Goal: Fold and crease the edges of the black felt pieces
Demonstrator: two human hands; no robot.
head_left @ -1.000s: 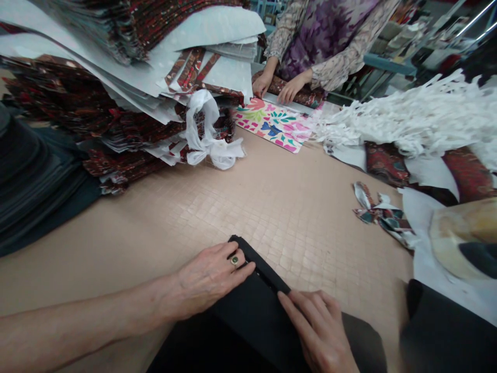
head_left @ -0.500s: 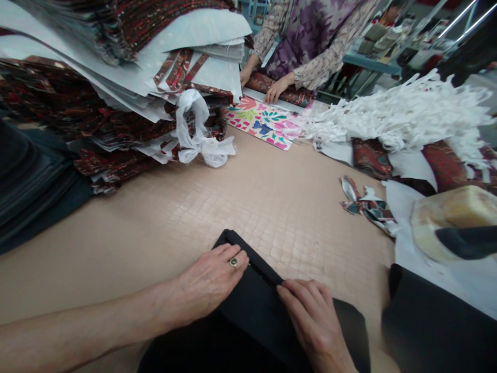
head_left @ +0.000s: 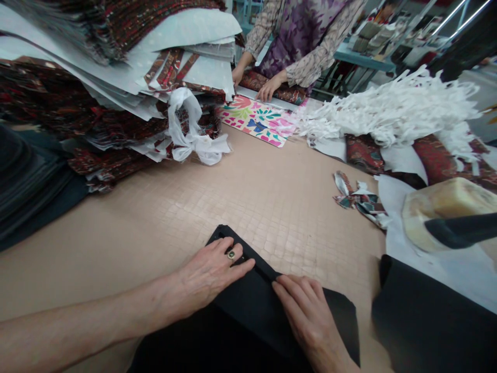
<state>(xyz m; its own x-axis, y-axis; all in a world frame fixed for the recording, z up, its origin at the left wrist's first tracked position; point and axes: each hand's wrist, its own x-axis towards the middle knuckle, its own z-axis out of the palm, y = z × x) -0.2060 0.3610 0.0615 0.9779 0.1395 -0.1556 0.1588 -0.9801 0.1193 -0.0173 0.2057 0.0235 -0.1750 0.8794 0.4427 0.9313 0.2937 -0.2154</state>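
A piece of black material (head_left: 248, 305), with a narrow folded strip along its far edge, lies before me on the table. My left hand (head_left: 209, 269), wearing a ring with a dark stone, rests its fingers on the strip near the far corner. Its thumb is stretched out apart from the fingers along the fold. Farther along the same edge, my right hand (head_left: 305, 305) has its fingers together, gripping the folded edge; its thumb is mostly hidden. The near part of the material runs out of view at the bottom.
Tall stacks of patterned fabric and white sheets (head_left: 186, 31) stand at left. White strips (head_left: 388, 114) heap at the right. A yellowish container (head_left: 446, 207) with a black handle sits nearer, above another black piece (head_left: 430, 316). Across the table (head_left: 248, 181), a co-worker's hands (head_left: 272, 85) touch rolled fabric.
My left thumb has spread away from the fingers along the fold. My right hand keeps its place on the edge. The whole view has shifted slightly.
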